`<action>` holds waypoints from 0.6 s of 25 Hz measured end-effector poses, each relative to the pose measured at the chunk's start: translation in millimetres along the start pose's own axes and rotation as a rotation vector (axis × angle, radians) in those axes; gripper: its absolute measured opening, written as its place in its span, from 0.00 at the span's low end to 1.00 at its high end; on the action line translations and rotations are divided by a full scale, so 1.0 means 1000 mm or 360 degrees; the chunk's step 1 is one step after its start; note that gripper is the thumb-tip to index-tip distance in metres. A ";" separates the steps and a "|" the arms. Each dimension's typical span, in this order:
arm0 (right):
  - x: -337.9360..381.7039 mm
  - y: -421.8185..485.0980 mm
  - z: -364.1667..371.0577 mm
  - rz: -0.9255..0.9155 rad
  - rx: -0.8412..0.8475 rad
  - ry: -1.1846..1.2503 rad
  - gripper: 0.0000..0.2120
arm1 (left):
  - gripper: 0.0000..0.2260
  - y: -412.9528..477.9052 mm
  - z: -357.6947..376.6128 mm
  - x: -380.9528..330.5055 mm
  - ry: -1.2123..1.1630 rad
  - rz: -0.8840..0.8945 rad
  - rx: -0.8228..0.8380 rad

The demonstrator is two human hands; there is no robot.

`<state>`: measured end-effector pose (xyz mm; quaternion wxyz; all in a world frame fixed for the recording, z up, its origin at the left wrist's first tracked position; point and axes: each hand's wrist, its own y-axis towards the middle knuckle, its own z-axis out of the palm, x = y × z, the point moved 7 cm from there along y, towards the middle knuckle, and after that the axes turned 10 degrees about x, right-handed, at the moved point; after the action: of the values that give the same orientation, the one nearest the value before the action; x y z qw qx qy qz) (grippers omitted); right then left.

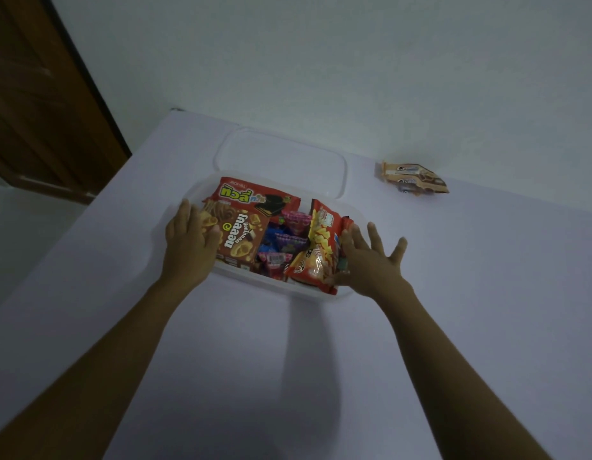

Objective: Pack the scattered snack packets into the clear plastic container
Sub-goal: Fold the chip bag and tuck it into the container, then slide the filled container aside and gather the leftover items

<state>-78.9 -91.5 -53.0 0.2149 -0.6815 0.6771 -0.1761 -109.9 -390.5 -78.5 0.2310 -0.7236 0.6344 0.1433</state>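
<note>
Open left grip (188, 244) rests on the brown packet (245, 240), and open right grip (371, 260) touches the orange packet (321, 247), both in the clear container (271, 283) mid-table (454, 327). Press both packets level, then fetch the tan packet (414, 179) near the far edge.

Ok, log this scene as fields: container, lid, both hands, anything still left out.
container: clear, filled with snack packets
lid: off, on the table behind the container
left hand: open, resting on the brown packet
right hand: fingers spread, touching the orange packet
left out: one tan packet, far right of table
</note>
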 end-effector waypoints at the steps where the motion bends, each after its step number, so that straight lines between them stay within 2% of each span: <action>1: 0.001 -0.001 -0.005 -0.0014 -0.0028 0.0044 0.43 | 0.25 0.000 0.000 0.000 -0.0005 0.0000 0.0000; 4: 0.016 0.000 -0.027 -0.0203 -0.0129 0.0183 0.41 | 0.25 0.000 -0.001 0.001 -0.0018 0.0010 0.0002; 7: 0.036 0.011 -0.029 -0.0343 0.0001 0.0116 0.45 | 0.25 0.000 -0.001 0.000 -0.0027 0.0004 0.0015; 10: 0.045 0.024 -0.014 -0.0352 0.0147 0.0177 0.48 | 0.25 0.000 -0.001 0.000 -0.0053 0.0000 0.0022; 15: 0.051 0.028 -0.010 -0.0361 0.0231 0.0185 0.48 | 0.26 -0.001 -0.002 0.001 -0.0054 -0.0004 0.0037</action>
<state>-107.3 -142.6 -61.8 0.2028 -0.7248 0.5926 -0.2870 -109.3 -391.8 -77.1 0.2504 -0.7192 0.6311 0.1477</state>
